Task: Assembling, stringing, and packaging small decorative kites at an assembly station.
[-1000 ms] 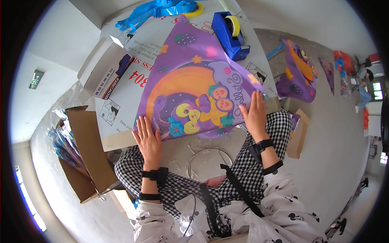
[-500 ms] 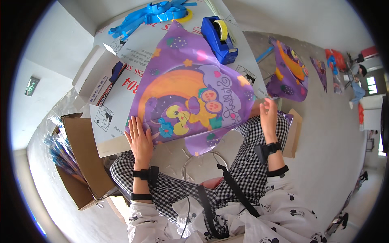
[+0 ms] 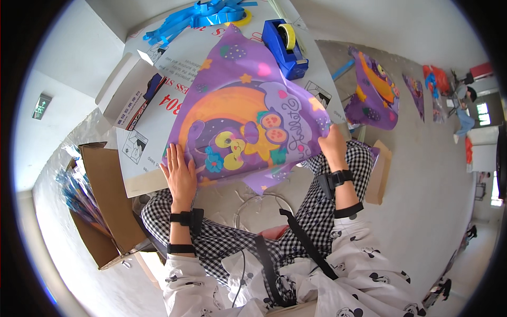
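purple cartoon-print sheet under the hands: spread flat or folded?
Mostly spread: the purple cartoon-print plastic sheet lies open on the white cardboard box, left hand pressing it, right hand lifting its edge.

Bright even daylight, sharp centre, heavy fisheye edge warp.

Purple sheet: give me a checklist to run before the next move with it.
1. Left hand flat on the purple sheet's lower left corner: ok.
2. Right hand has a grip on the sheet's right edge: ok.
3. Sheet lying flat: not ok, right side lifted and curled.
4. Sheet resting on the white box: ok.
5. Tape dispenser close by, past the sheet's far edge: ok.
6. Tape end free: cannot tell.
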The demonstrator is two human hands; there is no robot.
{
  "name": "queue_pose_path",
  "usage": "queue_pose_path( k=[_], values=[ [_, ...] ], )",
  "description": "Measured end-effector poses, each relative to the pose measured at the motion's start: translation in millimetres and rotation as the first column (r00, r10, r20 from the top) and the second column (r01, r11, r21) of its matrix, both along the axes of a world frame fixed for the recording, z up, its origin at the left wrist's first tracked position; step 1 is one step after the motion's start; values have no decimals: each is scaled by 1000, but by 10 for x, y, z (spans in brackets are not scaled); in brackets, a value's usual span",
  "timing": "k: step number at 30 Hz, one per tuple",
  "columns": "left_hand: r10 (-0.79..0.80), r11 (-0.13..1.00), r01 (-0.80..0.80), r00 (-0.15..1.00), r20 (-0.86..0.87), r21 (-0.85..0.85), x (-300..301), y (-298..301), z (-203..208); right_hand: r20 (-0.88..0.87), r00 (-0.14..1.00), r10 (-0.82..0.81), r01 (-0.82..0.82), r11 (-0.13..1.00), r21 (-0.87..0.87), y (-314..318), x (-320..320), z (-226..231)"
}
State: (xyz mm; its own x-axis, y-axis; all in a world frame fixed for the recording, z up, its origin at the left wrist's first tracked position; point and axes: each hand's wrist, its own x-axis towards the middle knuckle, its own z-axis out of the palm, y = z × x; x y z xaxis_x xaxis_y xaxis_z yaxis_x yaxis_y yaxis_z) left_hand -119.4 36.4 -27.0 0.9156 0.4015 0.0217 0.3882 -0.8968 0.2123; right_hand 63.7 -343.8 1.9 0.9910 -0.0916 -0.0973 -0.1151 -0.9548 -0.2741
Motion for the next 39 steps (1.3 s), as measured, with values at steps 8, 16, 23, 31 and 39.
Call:
queue_pose_path(
  k=[8, 16, 23, 31, 39],
  values=[
    [26, 1000, -26, 1000, -5, 11, -21, -3, -20, -376, 925, -65, 380, 69, 923, -284, -121, 100],
    [42, 999, -42, 999, 9, 22, 0, -41, -43, -357, 924, -138, 381, 436, 815, -239, -320, 12],
    [50, 997, -50, 999, 3, 58, 15, -38, -80, -380, 899, -216, 437, 486, 757, -343, -527, -72],
    [43, 997, -40, 999, -33, 71, 74, -60, -34, -196, 979, -49, 199, 404, 893, -553, -424, -62],
    [49, 993, -47, 999, -12, 112, 125, -25, -84, -367, 930, 24, 247, 698, 672, -768, -92, 35]
  ],
)
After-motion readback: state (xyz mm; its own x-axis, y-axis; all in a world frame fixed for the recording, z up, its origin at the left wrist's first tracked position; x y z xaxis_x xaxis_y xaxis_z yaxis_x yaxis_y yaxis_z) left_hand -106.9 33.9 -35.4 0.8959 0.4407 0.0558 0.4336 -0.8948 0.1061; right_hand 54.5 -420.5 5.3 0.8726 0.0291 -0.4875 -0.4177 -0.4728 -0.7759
